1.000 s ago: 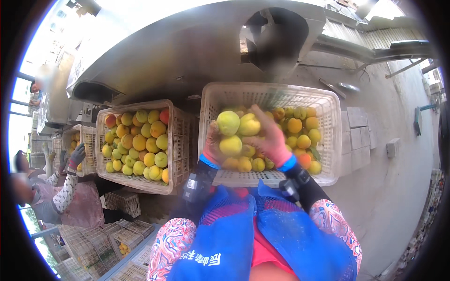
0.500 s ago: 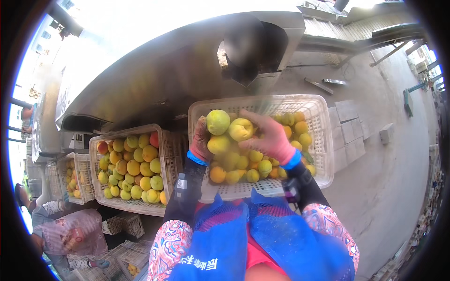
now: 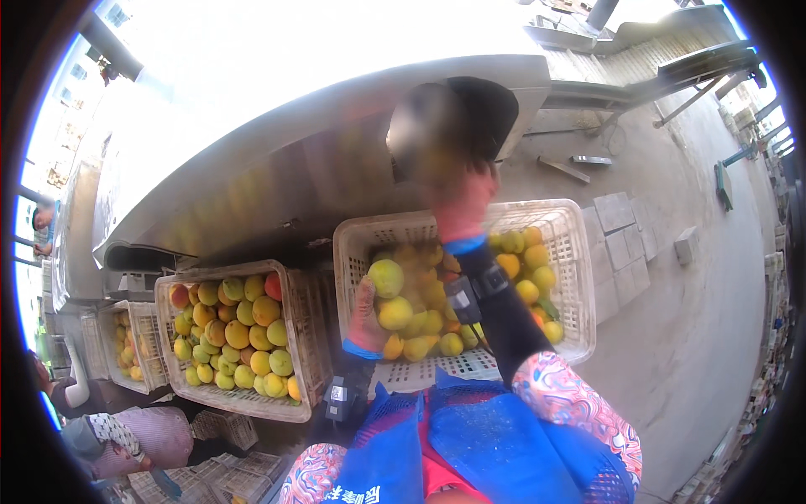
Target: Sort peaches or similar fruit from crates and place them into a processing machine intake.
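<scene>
A pale plastic crate of yellow and green peaches stands in front of me. At its left side my left hand is closed round a light green peach; a second, yellower peach lies against the same hand. My right hand is stretched over the crate's far rim, at a dark round opening in the grey machine. Motion blur smears its fingers, and whether a peach is in them cannot be made out. More peaches fill the crate's right part.
Another full crate of peaches stands to the left, with a smaller one beyond it. A person in a striped apron is at the lower left, near stacked crates. Grey blocks lie on the floor at right.
My right hand has moved from the peaches in the crate up and away to the round opening. My left hand has drawn lower with its peaches. The whole view has shifted slightly.
</scene>
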